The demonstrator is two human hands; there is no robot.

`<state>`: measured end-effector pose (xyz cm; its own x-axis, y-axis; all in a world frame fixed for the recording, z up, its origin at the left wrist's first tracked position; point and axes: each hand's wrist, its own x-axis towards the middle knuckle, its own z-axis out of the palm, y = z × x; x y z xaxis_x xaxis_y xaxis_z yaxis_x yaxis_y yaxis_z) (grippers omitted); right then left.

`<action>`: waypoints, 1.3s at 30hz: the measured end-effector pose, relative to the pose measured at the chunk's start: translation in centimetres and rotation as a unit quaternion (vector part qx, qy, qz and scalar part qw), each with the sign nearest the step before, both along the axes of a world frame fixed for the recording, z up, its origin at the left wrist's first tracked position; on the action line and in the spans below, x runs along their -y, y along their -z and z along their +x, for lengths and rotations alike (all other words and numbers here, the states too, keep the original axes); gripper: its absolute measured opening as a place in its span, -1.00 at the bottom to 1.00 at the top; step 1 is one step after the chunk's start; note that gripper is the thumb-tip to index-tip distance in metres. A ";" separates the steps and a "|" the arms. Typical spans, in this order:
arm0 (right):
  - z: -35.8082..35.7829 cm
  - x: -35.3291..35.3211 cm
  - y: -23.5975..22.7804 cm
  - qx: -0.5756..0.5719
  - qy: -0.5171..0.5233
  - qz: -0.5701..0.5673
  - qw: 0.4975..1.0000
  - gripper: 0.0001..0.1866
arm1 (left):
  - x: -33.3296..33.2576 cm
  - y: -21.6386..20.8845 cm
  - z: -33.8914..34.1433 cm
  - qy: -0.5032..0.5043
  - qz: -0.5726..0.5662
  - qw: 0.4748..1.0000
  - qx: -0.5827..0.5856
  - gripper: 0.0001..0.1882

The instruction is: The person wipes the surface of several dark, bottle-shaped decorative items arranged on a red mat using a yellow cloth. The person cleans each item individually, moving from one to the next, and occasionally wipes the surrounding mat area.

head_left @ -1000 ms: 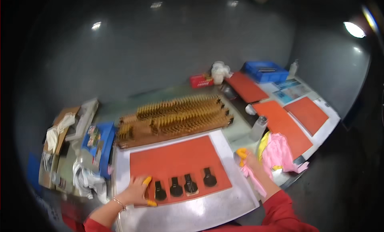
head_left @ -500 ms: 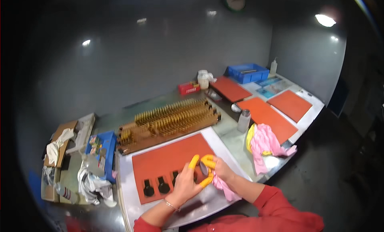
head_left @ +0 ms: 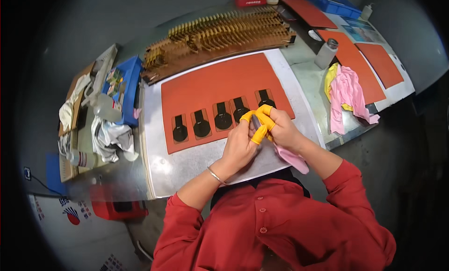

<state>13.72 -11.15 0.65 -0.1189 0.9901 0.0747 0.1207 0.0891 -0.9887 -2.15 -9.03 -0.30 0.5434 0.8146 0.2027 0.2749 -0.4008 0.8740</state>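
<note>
My left hand (head_left: 239, 144) and my right hand (head_left: 284, 130) meet above the front edge of an orange-red mat (head_left: 215, 86). Yellow finger cots cover several fingertips on both. Between the fingers I grip a small, flat, dark grey piece (head_left: 255, 122), largely covered by the fingertips. A pink cloth (head_left: 293, 159) is also in my right hand and hangs below it. Beyond my hands, several flat pieces with black keyhole-like shapes, one of them a black-and-brown piece (head_left: 223, 116), lie in a row on the mat.
Behind the mat stands a brown rack (head_left: 210, 42) of upright gold-coloured parts. At left are a blue bin (head_left: 133, 74) and crumpled white cloths (head_left: 112, 137). To the right sit a clear bottle (head_left: 326, 57), a pink-and-yellow cloth (head_left: 347, 91) and more orange mats (head_left: 379, 63).
The view has tilted downward, so the table sits higher and my red clothing shows. Both hands stay together on the dark piece, and more of the row on the mat is uncovered.
</note>
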 end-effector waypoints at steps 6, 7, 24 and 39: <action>0.3 -0.5 1.0 -0.107 0.034 0.019 0.993 -0.85 | -0.2 1.6 1.9 0.005 -0.148 0.983 0.106 -0.61; 0.8 -0.9 1.3 -0.202 0.011 -0.020 0.979 -0.86 | -0.4 1.5 2.5 0.010 -0.148 0.981 0.128 -0.61; 22.8 -6.8 -7.7 0.066 0.261 0.133 0.954 -0.87 | -3.0 -0.1 -2.1 -0.010 -0.013 1.000 0.026 -0.57; 30.3 -15.0 -8.2 0.712 0.168 0.134 0.668 -0.88 | -1.1 2.0 -14.8 -0.295 0.202 0.910 -0.209 -0.40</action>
<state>44.03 3.90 8.80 -0.0335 0.9525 0.3027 0.9800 -0.0281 0.1971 -16.93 -7.92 -2.30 0.1342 0.8947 0.4259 0.8210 -0.3411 0.4579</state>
